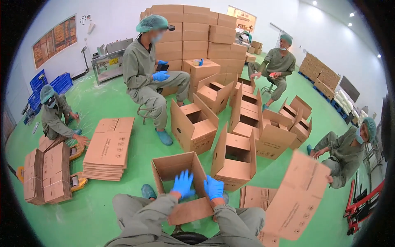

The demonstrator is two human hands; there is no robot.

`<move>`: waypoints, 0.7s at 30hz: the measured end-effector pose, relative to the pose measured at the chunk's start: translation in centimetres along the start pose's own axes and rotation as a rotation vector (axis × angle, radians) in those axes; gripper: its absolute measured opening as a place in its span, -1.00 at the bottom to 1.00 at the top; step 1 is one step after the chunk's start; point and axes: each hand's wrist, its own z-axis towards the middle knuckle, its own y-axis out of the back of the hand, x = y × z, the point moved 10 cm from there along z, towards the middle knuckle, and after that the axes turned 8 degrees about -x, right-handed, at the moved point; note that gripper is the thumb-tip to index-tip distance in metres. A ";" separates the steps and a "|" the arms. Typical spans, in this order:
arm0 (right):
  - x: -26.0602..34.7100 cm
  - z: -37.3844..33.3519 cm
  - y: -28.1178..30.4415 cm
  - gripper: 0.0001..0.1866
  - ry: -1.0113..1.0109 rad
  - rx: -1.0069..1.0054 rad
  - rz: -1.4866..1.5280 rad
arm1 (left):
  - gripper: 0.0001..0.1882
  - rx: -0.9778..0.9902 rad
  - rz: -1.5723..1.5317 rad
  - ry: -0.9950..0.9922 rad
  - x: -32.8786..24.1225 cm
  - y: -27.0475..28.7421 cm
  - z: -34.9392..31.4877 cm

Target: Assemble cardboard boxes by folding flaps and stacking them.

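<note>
An open cardboard box (177, 161) stands between my knees, and green floor shows through it. My left hand (183, 183), in a blue glove, is over its opening with fingers spread, holding nothing. At the right wall of this box, my right hand (214, 187), also blue-gloved, grips the upper edge; its thumb is hard to make out. The near flap (191, 211) slants toward me below both hands. Just right of my right hand stands another open cardboard box (234, 158).
Several open boxes (194, 125) stand ahead. Flat cardboard stacks (108, 144) and bundles (47, 173) lie left. A co-worker at right holds a flat carton (294, 195) over a flat stack (257, 196). Two more people sit ahead, another crouches left. A red pallet jack (362, 206) stands far right.
</note>
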 end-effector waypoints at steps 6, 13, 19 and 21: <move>1.1 0.3 0.6 -0.75 0.028 -0.038 0.035 | 0.26 -0.170 0.036 0.194 8.2 10.6 4.9; 2.9 0.4 1.1 -0.68 -0.022 0.054 0.044 | -0.14 -0.132 0.369 0.084 3.1 -7.9 -5.0; 12.4 -1.7 0.4 -0.64 0.004 -0.046 0.218 | -0.20 -0.105 0.096 0.257 9.3 -11.8 -6.3; 3.9 -4.8 -3.6 -0.55 -0.236 -0.006 0.204 | -0.01 0.402 -0.002 -0.093 -1.4 -6.0 -2.4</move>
